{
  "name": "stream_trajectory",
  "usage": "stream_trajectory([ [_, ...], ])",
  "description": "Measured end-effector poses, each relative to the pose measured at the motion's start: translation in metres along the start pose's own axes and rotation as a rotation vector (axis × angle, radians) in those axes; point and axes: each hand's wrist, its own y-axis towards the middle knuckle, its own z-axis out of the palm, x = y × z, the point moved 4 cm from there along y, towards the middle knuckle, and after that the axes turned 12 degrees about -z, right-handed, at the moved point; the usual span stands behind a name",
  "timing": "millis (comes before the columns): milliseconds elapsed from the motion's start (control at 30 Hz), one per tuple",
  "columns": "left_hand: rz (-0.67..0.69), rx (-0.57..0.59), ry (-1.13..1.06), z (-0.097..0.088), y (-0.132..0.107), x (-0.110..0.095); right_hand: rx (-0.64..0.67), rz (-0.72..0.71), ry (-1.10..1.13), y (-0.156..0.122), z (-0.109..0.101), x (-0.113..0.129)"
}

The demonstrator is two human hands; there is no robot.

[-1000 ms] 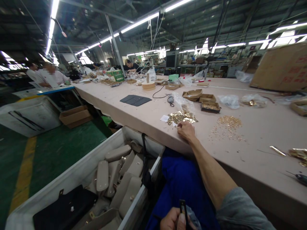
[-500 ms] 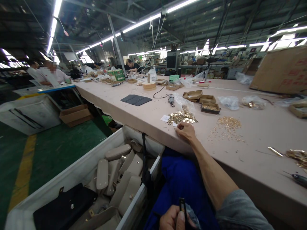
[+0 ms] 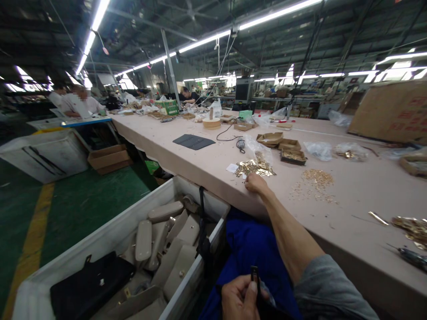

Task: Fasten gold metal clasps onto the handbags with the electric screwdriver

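Observation:
My left hand (image 3: 238,298), low in the view over my lap, is closed on a narrow black strap (image 3: 254,272). A small metal fitting shows in the strap's upper end, and dark material trails below it. On the table, my right hand (image 3: 256,183) rests at the near side of a pile of flat gold metal pieces (image 3: 251,167). Its fingers are curled together, and whatever they hold is hidden. White paper slips (image 3: 232,168) lie beside the pile.
A white bin (image 3: 100,249) at my left holds beige bags (image 3: 143,240) and a black bag (image 3: 91,282). On the table are small gold bits (image 3: 316,180), open cardboard trays (image 3: 292,156), a dark flat panel (image 3: 193,142) and a screwdriver-like tool (image 3: 412,257). Co-workers sit farther back.
The view has shifted slightly. My right hand stays at the near edge of the gold pile, its fingers now more tucked under. My left hand keeps its grip on the black strap.

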Motion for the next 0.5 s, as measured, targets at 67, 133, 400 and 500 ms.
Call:
stream_trajectory([
  [67,0.019,0.006,-0.025,0.002,0.001,0.001,0.013,0.010,-0.008,0.003,-0.004,0.005],
  [133,0.018,0.008,-0.038,0.004,0.000,-0.001,0.022,0.011,-0.008,0.003,-0.008,0.010],
  [400,-0.108,0.055,0.124,0.004,-0.017,-0.030,-0.091,-0.203,0.319,-0.077,-0.035,0.029],
  [500,-0.149,0.074,0.131,0.002,-0.012,-0.029,-0.113,-0.229,0.595,-0.149,-0.053,0.043],
])
